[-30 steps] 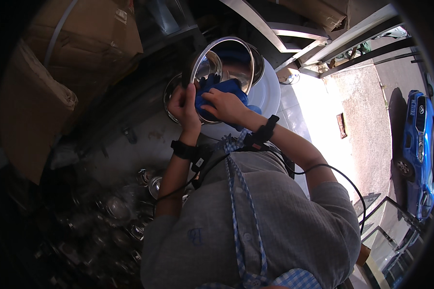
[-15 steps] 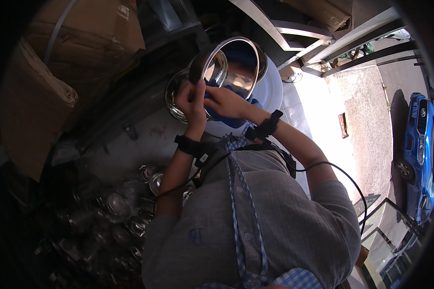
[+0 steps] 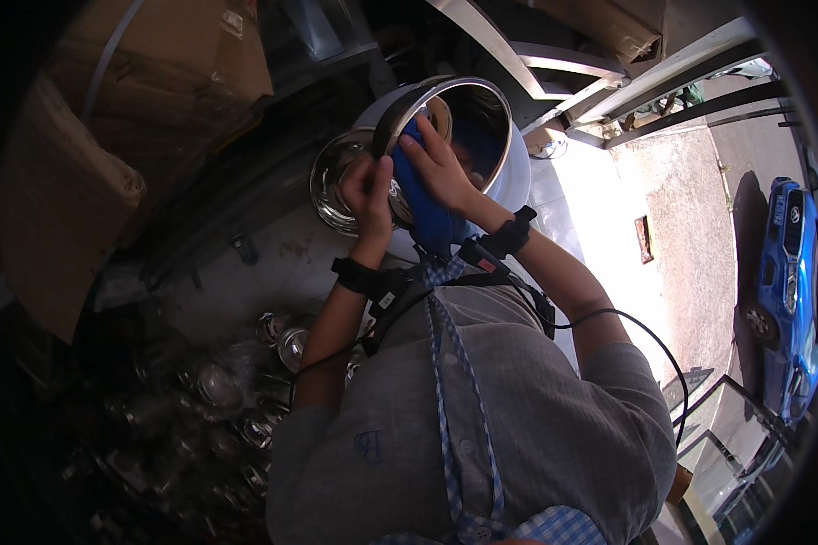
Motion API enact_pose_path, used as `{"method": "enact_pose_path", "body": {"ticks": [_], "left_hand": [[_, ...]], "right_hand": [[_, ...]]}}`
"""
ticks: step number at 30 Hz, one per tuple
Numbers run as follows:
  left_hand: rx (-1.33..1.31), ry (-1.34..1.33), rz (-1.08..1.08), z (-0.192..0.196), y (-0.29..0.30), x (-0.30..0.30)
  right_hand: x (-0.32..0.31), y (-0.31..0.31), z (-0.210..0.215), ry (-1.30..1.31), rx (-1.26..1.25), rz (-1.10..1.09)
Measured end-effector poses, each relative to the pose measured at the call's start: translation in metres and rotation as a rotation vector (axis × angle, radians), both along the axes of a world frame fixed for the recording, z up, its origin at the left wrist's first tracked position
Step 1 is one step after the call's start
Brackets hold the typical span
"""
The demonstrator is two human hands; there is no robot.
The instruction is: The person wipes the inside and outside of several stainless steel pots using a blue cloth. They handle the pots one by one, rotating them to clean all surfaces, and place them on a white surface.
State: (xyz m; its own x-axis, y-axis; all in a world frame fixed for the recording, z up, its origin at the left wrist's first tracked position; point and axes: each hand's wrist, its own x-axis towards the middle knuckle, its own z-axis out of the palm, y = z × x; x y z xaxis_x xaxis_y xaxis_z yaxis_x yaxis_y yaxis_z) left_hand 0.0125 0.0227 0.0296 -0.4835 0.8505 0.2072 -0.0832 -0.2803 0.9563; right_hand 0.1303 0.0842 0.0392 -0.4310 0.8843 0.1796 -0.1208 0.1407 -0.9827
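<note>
A shiny metal bowl (image 3: 483, 136) is tilted up on its side in front of me, its wide mouth turned to the right. My left hand (image 3: 369, 194) is closed on the bowl's near left edge, thumb up along the rim. With my right hand (image 3: 438, 171) I press a blue cloth (image 3: 418, 193) against the inside of the bowl near that edge. The fingers of this hand lie over the cloth, whose lower part hangs toward my waist. Behind my left hand sits another shiny metal bowl (image 3: 329, 189), partly hidden.
Under the bowls stands a round white tub (image 3: 520, 168). Many shiny metal pieces (image 3: 218, 386) lie on the floor at lower left. Cardboard boxes (image 3: 164, 73) are stacked at upper left. A metal frame (image 3: 573, 62) stands ahead; a blue car (image 3: 791, 282) is outside at right.
My right hand has moved up and turned, its fingers now pointing upward over the blue cloth, which shows more. The held bowl has shifted slightly right. My left hand keeps its place at the edge.
</note>
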Motion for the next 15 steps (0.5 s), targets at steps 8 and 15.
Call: {"method": "enact_pose_path", "body": {"ticks": [8, 15], "left_hand": [[-0.065, -0.082, 0.026, 0.007, 0.006, -0.005], [0.008, 0.171, -0.053, 0.008, -0.002, -0.007]], "right_hand": [[0.013, -0.023, 0.002, -0.258, 0.230, 0.210], [0.011, 0.021, 0.008, -0.075, 0.142, -0.322]]}}
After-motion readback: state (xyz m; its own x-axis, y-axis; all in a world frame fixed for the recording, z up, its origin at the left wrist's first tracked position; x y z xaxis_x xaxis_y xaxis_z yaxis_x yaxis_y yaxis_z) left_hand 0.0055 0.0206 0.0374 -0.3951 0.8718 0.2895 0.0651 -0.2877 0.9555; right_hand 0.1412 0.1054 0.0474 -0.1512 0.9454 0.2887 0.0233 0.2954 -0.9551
